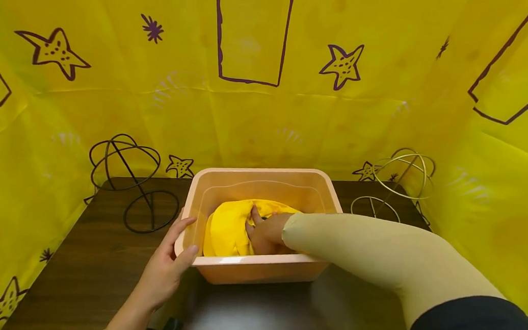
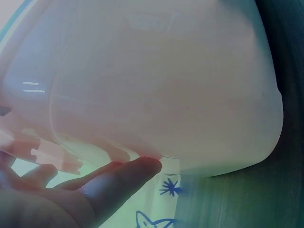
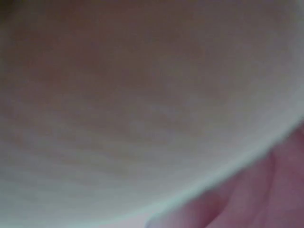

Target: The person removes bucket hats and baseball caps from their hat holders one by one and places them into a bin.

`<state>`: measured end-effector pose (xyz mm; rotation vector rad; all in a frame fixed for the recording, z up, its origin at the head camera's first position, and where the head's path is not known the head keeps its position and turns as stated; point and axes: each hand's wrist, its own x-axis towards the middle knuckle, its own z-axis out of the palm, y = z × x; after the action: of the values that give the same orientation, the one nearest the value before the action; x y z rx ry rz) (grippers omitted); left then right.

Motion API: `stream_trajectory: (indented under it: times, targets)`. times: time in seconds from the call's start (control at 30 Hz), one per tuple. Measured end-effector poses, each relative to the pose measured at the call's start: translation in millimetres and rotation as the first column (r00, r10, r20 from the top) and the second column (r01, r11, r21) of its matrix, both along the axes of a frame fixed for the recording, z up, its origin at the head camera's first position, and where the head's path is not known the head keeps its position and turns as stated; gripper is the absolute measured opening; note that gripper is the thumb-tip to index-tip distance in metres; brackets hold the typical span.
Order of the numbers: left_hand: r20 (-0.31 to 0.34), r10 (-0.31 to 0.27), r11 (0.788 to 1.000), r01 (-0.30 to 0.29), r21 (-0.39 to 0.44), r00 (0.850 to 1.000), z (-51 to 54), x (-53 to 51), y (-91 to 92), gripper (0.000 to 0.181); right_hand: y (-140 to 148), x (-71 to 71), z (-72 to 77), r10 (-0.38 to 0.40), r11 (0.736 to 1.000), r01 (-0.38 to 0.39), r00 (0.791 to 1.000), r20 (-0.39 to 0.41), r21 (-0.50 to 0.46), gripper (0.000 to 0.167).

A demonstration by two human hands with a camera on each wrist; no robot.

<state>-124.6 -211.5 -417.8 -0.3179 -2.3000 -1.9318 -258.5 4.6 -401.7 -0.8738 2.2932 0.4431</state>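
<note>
A peach plastic tub [image 1: 258,272] stands on the dark wooden table, with a bunched yellow cloth [image 1: 229,229] inside it. My left hand [image 1: 167,265] grips the tub's near left corner, its thumb on the rim. The left wrist view shows those fingers [image 2: 128,178] against the tub's pale outer wall [image 2: 166,95]. Inside the tub, my right hand [image 1: 268,232] reaches down onto the cloth with its visible fingers spread; the other fingertips are hidden. Blurred fingers [image 3: 247,199] of that hand and a pale curved surface [image 3: 142,142] fill the right wrist view.
A black wire stand [image 1: 150,208] is on the table at the back left. A pale gold wire stand [image 1: 402,195] is at the back right. Yellow sheeting [image 1: 248,128] with drawn stars and frames encloses the table at the back and sides.
</note>
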Motion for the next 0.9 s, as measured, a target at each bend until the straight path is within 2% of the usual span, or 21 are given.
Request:
stream_trajectory:
  times: [0.1, 0.17, 0.27, 0.43, 0.57, 0.6, 0.67, 0.77, 0.83, 0.9]
  targets:
    - [-0.017, -0.001, 1.000, 0.001, 0.009, 1.000, -0.2, -3.1, -0.9, 0.049, 3.9, -10.8, 9.9, -0.014, 0.996, 0.019, 0.998, 0.055, -0.085, 0.098]
    - [-0.020, 0.002, 1.000, -0.002, 0.006, 1.000, 0.3, -5.1, -1.3, 0.050, 6.9, -16.4, 22.1, 0.026, 0.993, -0.017, 0.997, 0.074, -0.117, 0.101]
    - [-0.008, 0.009, 1.000, -0.009, -0.013, 1.000, 1.6, -8.5, -1.6, 0.051, 12.8, -19.1, 43.9, 0.079, 0.988, -0.070, 0.995, 0.064, -0.140, 0.095]
    - [0.001, 0.010, 1.000, -0.010, -0.024, 1.000, 2.8, -12.9, -0.9, 0.054, 28.5, -7.8, 77.6, 0.083, 0.982, -0.082, 0.997, 0.000, -0.168, 0.079]
    - [0.004, -0.008, 1.000, 0.008, 0.008, 1.000, 0.1, -15.4, -1.4, 0.056, 49.8, 6.4, 105.4, 0.058, 0.961, -0.067, 0.997, -0.043, -0.268, 0.075]
    - [0.005, -0.010, 1.000, 0.010, 0.010, 1.000, -0.2, -15.8, -1.8, 0.057, 56.9, 10.6, 112.1, 0.043, 0.949, -0.058, 0.998, -0.054, -0.310, 0.074]
    - [0.016, -0.013, 1.000, 0.013, 0.001, 1.000, -0.3, -16.3, -2.8, 0.059, 73.9, 19.8, 123.1, 0.022, 0.908, -0.052, 0.997, -0.078, -0.415, 0.073]
    - [0.012, -0.005, 0.998, 0.006, -0.063, 1.000, 2.2, -16.7, -5.3, 0.061, 98.7, 34.6, 129.3, -0.046, 0.820, -0.054, 0.986, -0.161, -0.570, 0.072]
    - [0.012, 0.006, 0.992, -0.005, -0.130, 1.000, 4.1, -16.9, -7.5, 0.062, 113.8, 44.0, 127.9, -0.108, 0.751, -0.079, 0.964, -0.241, -0.655, 0.072]
    - [0.009, 0.019, 0.979, -0.017, -0.202, 1.000, 5.8, -17.1, -9.8, 0.065, 126.4, 51.8, 122.8, -0.191, 0.692, -0.109, 0.926, -0.327, -0.714, 0.072]
